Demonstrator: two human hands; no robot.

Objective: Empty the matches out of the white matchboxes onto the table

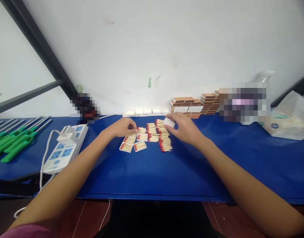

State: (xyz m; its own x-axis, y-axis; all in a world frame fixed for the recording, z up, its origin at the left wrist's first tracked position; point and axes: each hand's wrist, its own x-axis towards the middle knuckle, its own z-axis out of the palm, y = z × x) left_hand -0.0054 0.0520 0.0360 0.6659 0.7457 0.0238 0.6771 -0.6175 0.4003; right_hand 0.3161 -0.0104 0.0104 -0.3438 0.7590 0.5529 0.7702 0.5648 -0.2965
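My right hand (183,128) is closed on a small white matchbox tray (169,123), held at the upper end of a column of red-tipped matches (165,144). My left hand (124,127) reaches in from the other side, thumb and fingers pinched together over the filled trays; whatever is between the fingertips is hidden. Just below it, a tray of matches (126,147) lies beside another filled tray (140,145). Between the hands are more matches (153,137) in short rows.
White trays (143,112) line the wall, with stacked brown matchboxes (210,104) to their right. A white power strip (65,150) and green-handled lighters (20,140) lie left on the blue table (152,178). A tissue pack (283,124) sits far right.
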